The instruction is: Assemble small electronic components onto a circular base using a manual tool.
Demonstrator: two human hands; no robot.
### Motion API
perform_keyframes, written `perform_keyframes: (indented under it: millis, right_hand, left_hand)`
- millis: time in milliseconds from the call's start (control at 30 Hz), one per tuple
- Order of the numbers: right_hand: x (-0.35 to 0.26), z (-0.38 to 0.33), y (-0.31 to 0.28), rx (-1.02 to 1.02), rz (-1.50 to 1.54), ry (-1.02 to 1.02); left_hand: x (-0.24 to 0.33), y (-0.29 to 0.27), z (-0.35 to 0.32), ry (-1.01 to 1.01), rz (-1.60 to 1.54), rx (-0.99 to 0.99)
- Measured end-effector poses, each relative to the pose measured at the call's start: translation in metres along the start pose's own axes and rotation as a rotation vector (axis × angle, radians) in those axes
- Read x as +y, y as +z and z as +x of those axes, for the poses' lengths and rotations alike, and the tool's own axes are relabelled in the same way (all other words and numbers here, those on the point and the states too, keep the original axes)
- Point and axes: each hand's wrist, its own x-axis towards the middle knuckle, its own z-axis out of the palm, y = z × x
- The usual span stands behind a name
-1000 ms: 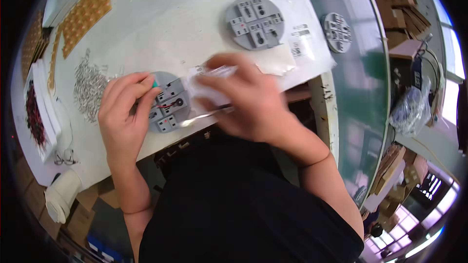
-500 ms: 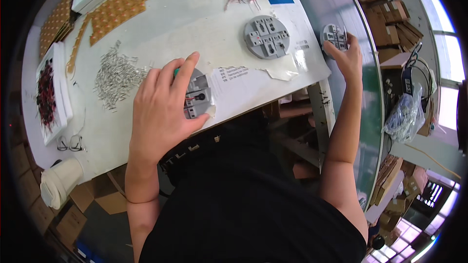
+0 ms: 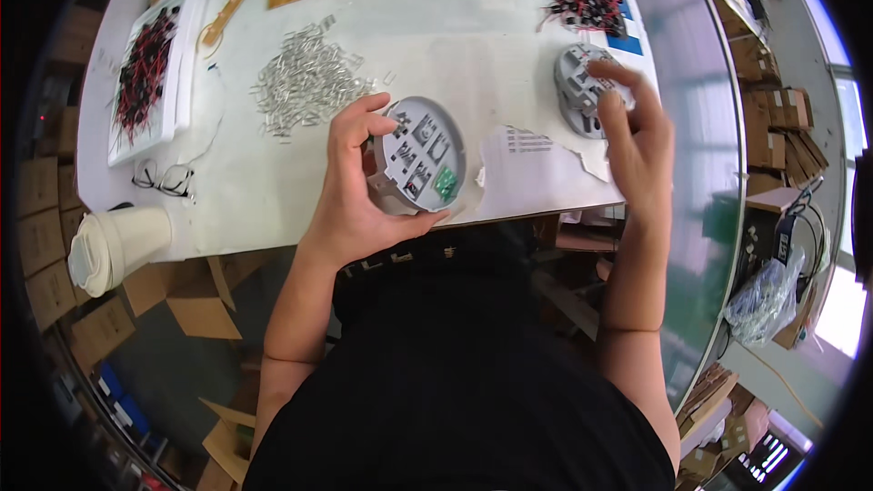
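Note:
My left hand (image 3: 359, 195) grips a round grey plastic housing (image 3: 426, 147) by its rim, thumb below and fingers above. The housing is tilted up off the table's near edge, showing slotted compartments and a small green circuit board (image 3: 445, 185). At the right, my right hand (image 3: 637, 132), partly smeared by motion, has its fingers curled over another round grey housing (image 3: 575, 73). That one sits over a further grey housing (image 3: 582, 123), partly hidden beneath it; whether the two touch I cannot tell.
Loose small silvery clear pieces (image 3: 309, 77) lie heaped mid-left. Black parts with red wires fill a white tray (image 3: 186, 82) and form a pile (image 3: 582, 0) at the back right. Eyeglasses (image 3: 164, 180), a torn paper sheet (image 3: 532, 159) and a green conveyor-like surface (image 3: 696, 245) are nearby.
My right hand has brought its housing from beyond the table's right edge to above the one on the table. My left hand has tilted its housing up, and the green board now shows.

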Motion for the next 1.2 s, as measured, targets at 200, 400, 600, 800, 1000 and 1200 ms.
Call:
perform_keyframes:
  millis: [200, 400, 600, 800, 1000, 1200]
  right_hand:
    - [-0.004, -0.015, 0.06, -0.168, 0.073, -0.26]
    - [-0.019, -0.014, 0.068, -0.197, 0.024, -0.171]
    - [-0.031, -0.027, 0.072, -0.416, 0.512, 0.1]
    - [-0.014, -0.031, 0.07, -0.341, 1.006, 0.253]
    - [0.001, -0.027, 0.044, -0.223, 0.426, -0.001]
    - [-0.018, -0.015, 0.048, -0.326, -0.177, -0.257]
  left_hand:
    - [-0.003, 0.007, 0.006, -0.088, -0.176, 0.067]
    - [0.034, -0.016, 0.037, -0.163, 0.061, -0.075]
    - [0.07, -0.036, 0.073, -0.252, 0.423, -0.365]
    - [0.068, -0.03, 0.082, -0.154, 0.422, -0.343]
    - [0.001, 0.009, 0.017, 0.029, 0.263, 0.079]
    - [0.014, 0.005, -0.001, -0.04, 0.439, 0.021]
